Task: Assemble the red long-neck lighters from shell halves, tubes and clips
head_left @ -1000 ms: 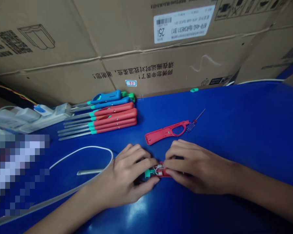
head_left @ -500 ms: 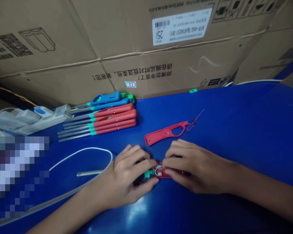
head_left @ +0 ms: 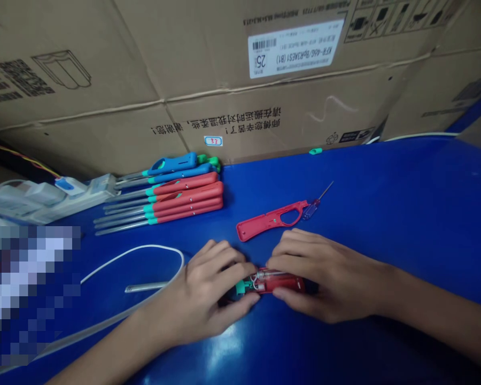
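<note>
- Hands: together, both clamped on the open lighter body (head_left: 274, 282), which lies on the blue surface (head_left: 404, 214) near the lower middle of the view.
- Left hand (head_left: 200, 294): wraps the end with the green tip (head_left: 239, 287), its fingertips right beside the white wires (head_left: 257, 283).
- Right hand (head_left: 328, 278): closes over the red end, fingers reaching across the top and thumb along the near side.
- Nearby: a loose red shell (head_left: 266, 223) lies just ahead of the hands, its far end touching or just beside a small screwdriver (head_left: 310, 210) (clear handle, thin shaft).
- Farther left: stacked red lighters (head_left: 184, 200) and blue lighters (head_left: 176, 164) sit against a carton (head_left: 224, 80), with a metal tube (head_left: 146, 287) and a white cable (head_left: 144, 248) by the left hand.
- Risks: a slip of the left fingers could tug the thin wires loose or pinch them. Uneven pressure from the hands could twist the body and unseat small inner parts (hard to see under the fingers). A knock could also send the screwdriver rolling.
</note>
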A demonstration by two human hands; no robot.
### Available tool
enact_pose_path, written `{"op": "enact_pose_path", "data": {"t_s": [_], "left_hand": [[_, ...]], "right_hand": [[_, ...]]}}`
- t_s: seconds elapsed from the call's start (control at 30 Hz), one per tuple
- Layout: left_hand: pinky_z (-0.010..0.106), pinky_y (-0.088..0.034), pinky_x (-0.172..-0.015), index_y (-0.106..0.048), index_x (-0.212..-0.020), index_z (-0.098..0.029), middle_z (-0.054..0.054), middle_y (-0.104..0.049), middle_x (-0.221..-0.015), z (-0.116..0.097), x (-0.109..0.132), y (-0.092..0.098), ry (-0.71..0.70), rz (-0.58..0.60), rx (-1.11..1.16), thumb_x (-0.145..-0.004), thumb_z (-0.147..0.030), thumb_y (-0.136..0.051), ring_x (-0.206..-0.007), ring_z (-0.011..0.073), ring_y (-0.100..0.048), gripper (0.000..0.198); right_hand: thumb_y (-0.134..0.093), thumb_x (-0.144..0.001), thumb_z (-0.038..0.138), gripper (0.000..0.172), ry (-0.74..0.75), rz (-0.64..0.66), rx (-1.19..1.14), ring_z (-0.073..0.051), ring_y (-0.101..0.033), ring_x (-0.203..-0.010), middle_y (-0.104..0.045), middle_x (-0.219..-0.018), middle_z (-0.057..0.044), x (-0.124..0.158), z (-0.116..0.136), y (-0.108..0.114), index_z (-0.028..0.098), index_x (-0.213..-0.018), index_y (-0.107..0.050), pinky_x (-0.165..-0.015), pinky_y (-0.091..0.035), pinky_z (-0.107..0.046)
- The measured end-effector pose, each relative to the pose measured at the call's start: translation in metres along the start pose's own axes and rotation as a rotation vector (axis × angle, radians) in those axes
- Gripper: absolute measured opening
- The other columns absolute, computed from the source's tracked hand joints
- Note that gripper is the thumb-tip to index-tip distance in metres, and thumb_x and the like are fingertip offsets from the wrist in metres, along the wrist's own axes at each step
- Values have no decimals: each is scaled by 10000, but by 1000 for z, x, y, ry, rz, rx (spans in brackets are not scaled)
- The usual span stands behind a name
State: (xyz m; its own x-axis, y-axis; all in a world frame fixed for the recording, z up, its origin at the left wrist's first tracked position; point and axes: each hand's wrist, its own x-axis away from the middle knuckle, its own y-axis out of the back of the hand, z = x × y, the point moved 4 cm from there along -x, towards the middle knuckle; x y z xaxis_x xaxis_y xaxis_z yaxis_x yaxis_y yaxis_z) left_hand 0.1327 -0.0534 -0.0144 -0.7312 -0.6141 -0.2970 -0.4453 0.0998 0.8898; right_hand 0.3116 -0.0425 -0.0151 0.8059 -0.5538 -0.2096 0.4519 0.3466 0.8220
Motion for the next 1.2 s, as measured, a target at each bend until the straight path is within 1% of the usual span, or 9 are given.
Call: {"op": "enact_pose_path", "data": {"t_s": [0.2,0.37,0.43,0.53,0.7,0.87,0.97,1.07,1.2], "left_hand": [[350,-474,-824,-620,-1074,-169,58,-678,-928,2,0,1,-15,-21,-28,-878,-288,-627,-850,181,-625,229],[342,-480,-795,-608,-1101,-157,70,-688,-944,1,-2,4,-37,-29,-62,-885,-345,-624,-849,184,-633,287],[342,-477,-783,-607,-1097,-152,68,-688,-939,1,-2,6,-36,-42,-67,-862,-359,-651,-842,187,-632,316],[343,-471,-764,-619,-1052,-151,58,-686,-921,2,-2,9,-18,-36,-71,-819,-364,-693,-832,191,-628,324],[346,-475,-747,-642,-984,-154,57,-685,-902,6,-1,12,-2,-15,-100,-793,-346,-698,-809,196,-632,277],[366,-476,-793,-649,-969,-157,51,-671,-844,8,-1,17,20,-9,-102,-823,-239,-619,-784,190,-621,171],[354,-479,-766,-659,-944,-161,50,-662,-804,9,-1,18,13,10,-112,-845,-166,-551,-755,183,-606,146],[335,-476,-732,-662,-938,-157,52,-658,-798,10,-1,16,1,21,-113,-860,-135,-527,-743,177,-600,157],[335,-472,-746,-658,-941,-154,46,-662,-802,10,-1,13,-3,21,-103,-877,-131,-526,-742,171,-606,148]], "right_hand": [[-608,-854,271,156,24,-35,46,-172,-538,-851,-615,-846,-39,2,-3,2,161,-959,-642,-864,-422,-337],[-589,-831,191,95,2,-44,63,-162,-548,-834,-611,-842,-34,4,-8,2,170,-917,-624,-871,-423,-330],[-588,-819,183,77,-15,-27,50,-156,-544,-834,-603,-856,-32,4,-11,3,171,-893,-605,-871,-419,-324],[-580,-794,170,90,-54,5,52,-146,-522,-816,-583,-864,-24,5,-14,8,174,-883,-579,-823,-422,-307],[-579,-735,155,94,-164,74,96,-143,-485,-752,-541,-824,-9,9,-20,19,187,-820,-553,-703,-403,-288],[-600,-710,184,114,-233,105,127,-149,-482,-740,-529,-802,-4,13,-23,26,196,-815,-558,-682,-395,-290],[-605,-717,197,105,-231,107,124,-151,-484,-740,-534,-802,-7,14,-24,27,195,-811,-560,-682,-402,-292],[-626,-742,239,143,-224,89,100,-164,-503,-775,-555,-845,-20,14,-23,25,194,-871,-585,-720,-421,-310],[-662,-773,315,345,-192,21,42,-188,-521,-934,-570,-1023,-55,10,-17,15,184,-1086,-602,-843,-434,-334]]}}
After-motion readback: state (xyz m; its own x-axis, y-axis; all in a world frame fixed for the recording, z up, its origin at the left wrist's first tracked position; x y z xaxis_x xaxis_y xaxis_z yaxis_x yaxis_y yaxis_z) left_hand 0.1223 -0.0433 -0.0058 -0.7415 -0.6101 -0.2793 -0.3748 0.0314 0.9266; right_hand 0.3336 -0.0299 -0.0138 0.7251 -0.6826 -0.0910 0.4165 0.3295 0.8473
